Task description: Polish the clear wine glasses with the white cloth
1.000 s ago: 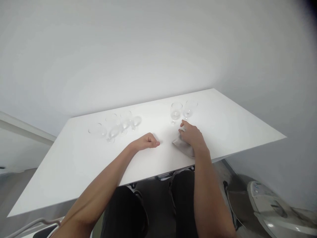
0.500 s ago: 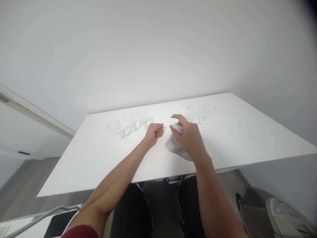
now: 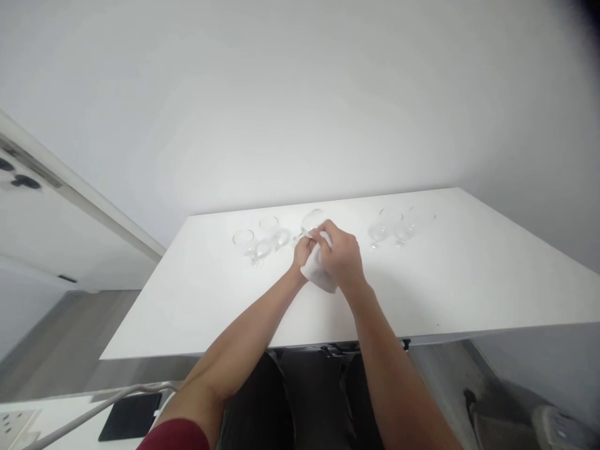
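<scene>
plain pale wall (image 3: 300, 94) fills everything up at 12 o'clock. flat black pad (image 3: 130, 417) sits between 7 and 8, grey cable (image 3: 135, 389) curving by it, socket panel (image 3: 16, 425) at 8. blurry pale appliance (image 3: 560, 428) at 4.

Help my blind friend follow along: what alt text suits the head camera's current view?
A person's bare left hand and right hand meet at a clear stemmed glass, the right holding a pale cloth. Two more clear glasses stand on each side, on a white tabletop before a plain pale wall.
</scene>
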`<state>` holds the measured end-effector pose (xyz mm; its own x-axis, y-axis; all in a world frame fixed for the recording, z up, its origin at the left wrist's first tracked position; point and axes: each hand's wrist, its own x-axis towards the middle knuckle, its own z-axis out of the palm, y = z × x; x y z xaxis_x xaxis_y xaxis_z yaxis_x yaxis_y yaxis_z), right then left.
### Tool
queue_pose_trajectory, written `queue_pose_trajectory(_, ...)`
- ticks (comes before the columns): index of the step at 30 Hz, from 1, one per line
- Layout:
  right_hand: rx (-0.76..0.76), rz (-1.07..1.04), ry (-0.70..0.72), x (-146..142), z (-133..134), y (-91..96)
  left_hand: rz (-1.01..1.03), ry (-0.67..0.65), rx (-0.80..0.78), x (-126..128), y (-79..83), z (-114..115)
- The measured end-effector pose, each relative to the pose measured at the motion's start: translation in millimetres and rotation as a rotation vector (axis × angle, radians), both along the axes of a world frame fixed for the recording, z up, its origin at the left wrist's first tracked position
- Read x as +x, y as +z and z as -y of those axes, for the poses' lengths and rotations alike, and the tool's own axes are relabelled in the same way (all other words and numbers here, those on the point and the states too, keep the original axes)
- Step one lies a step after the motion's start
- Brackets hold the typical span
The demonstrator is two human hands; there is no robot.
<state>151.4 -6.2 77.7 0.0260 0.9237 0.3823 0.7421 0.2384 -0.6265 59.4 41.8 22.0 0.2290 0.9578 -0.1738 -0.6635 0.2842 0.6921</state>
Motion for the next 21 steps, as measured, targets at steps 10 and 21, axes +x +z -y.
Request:
queue_pose_trajectory(10,-0.069,-0.249,0.075,47.7,30.6,-36.7,0.228,-0.147,0.287,0.7,1.9,2.8)
queue_pose_trajectory(21,-0.306,-0.634,0.024,61.3,36.5,-43.9,0.095,0.088,0.26,5.0,-7.8,-8.0)
